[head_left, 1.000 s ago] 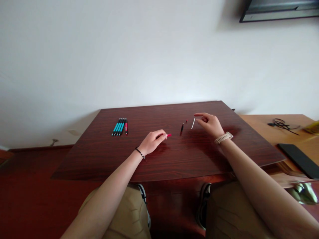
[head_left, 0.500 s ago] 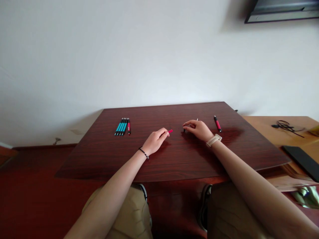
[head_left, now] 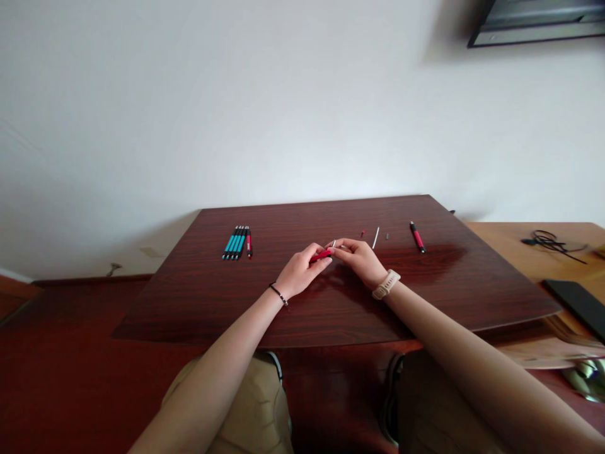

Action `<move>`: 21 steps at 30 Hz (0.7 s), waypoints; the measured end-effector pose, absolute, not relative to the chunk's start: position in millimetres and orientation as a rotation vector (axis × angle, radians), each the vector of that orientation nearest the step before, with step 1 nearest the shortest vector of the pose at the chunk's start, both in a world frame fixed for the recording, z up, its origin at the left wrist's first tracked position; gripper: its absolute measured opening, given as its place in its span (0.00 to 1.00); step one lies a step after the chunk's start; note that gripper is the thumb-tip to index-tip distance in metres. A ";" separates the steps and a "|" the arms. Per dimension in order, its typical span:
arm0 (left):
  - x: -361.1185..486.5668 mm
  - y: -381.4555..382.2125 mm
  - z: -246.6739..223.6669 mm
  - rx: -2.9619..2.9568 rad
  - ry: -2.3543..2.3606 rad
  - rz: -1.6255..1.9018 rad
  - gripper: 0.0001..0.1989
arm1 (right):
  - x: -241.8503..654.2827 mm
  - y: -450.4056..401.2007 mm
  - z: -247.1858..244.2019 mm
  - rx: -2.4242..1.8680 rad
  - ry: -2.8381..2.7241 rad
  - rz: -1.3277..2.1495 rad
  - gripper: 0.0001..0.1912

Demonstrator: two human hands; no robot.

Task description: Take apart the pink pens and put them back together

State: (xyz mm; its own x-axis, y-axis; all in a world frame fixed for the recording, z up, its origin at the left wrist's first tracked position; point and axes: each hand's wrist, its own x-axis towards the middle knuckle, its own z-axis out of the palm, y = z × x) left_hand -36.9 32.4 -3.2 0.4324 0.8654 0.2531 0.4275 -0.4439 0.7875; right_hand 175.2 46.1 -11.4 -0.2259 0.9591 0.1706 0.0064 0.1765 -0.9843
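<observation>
Over the middle of the dark wooden table [head_left: 293,321], my left hand [head_left: 301,270] is closed on a red pen barrel [head_left: 320,256]. My right hand [head_left: 358,258] meets it at the barrel's right end, its fingers pinching a small part with a silvery tip [head_left: 333,244]. Behind my right hand lie a thin white refill [head_left: 375,238], a tiny red piece [head_left: 362,234] and a small grey spring-like piece [head_left: 387,236]. Farther right is a whole red and black pen [head_left: 417,238].
At the left of the table, several blue pens [head_left: 234,243] lie in a row beside a red pen [head_left: 248,243]. A lower wooden table [head_left: 501,243] on the right holds a black cable [head_left: 546,241] and a flat black object [head_left: 574,302]. A wall stands behind.
My right hand has moved left with a small part and now meets my left hand at the barrel. The refill and small pieces it was covering are now visible.
</observation>
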 end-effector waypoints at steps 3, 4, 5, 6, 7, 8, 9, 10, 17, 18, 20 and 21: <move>-37.4 34.6 -6.4 2.042 1.085 0.888 0.15 | 170.0 43.3 -12.7 -0.955 -1.517 1.232 0.18; -37.5 35.3 -7.2 2.050 1.090 0.880 0.15 | 169.2 42.9 -12.8 -0.951 -1.522 1.239 0.18; -37.7 36.0 -7.5 2.061 1.100 0.869 0.15 | 168.8 42.7 -12.6 -0.946 -1.528 1.243 0.18; -37.9 36.5 -7.5 2.074 1.114 0.860 0.15 | 168.7 42.6 -12.4 -0.947 -1.540 1.237 0.18; -38.3 37.0 -6.9 2.088 1.133 0.853 0.15 | 169.1 42.5 -12.0 -0.958 -1.558 1.219 0.18; -39.1 37.6 -5.9 2.103 1.165 0.850 0.15 | 169.9 42.4 -11.5 -0.983 -1.580 1.188 0.20; -40.4 38.3 -4.6 2.121 1.219 0.846 0.15 | 171.1 42.1 -10.7 -1.018 -1.600 1.152 0.22; -42.2 39.2 -3.0 2.145 1.300 0.834 0.15 | 172.8 41.7 -9.9 -1.058 -1.613 1.116 0.23; -58.7 48.4 4.3 2.391 1.886 0.402 0.12 | 186.2 37.3 -12.7 -1.072 -1.756 0.906 0.21; -59.4 49.1 4.7 2.405 1.881 0.394 0.12 | 187.0 36.7 -15.1 -1.069 -1.764 0.897 0.20; -58.9 49.3 5.4 2.389 1.815 0.465 0.12 | 187.2 35.6 -20.4 -1.073 -1.756 0.925 0.18; -57.9 49.0 5.6 2.351 1.762 0.532 0.12 | 186.8 35.1 -22.9 -1.066 -1.738 0.959 0.17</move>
State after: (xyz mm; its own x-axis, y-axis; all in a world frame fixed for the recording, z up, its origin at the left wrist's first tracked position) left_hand -57.9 49.0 5.6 0.2445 0.9514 0.1874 0.8961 -0.2956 0.3311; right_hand 186.8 35.1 -22.9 -0.2651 0.9256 0.2702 0.2649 0.3394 -0.9026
